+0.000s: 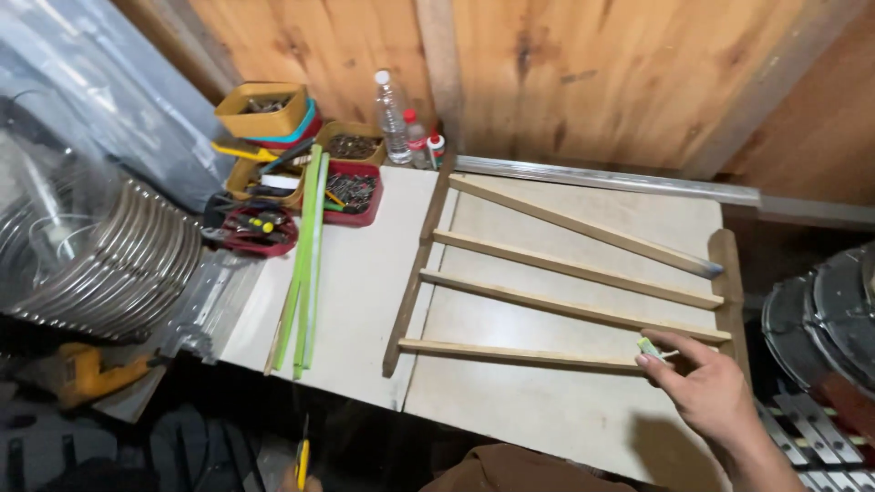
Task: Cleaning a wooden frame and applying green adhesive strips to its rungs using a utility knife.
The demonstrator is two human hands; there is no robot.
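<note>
- Down at the bottom edge, the left hand [293,480] barely shows; it seems closed round a thin yellow-handled tool [303,453], though I cannot tell the grip for certain
- The right hand [704,387] reaches over the near right end of the wooden frame [565,273], thumb and forefinger pinching a small pale green piece [649,347] just at the lowest slat [519,353]
- The frame lies flat on the pale worktop [365,273]: four thin slats run between two side rails, the farthest slat slanting away from the others
- By its look it is light and stiff, dry bare wood, not slippery; the slats are slender and would likely flex or crack at the joints if lifted by one alone, so the side rails seem the safer hold
- Left of it, green strips [308,255] lie lengthwise on the worktop, well apart from the frame
- Farther left a coil of metal rings [109,255] and a yellow power tool [87,372] crowd the edge
- At the back stand trays of screws [351,187], yellow boxes [262,109] and a clear plastic bottle [392,117] against the wooden wall [592,73]
- A metal bar [620,180] lies along the frame's far end, close enough to hinder sliding it that way
</note>
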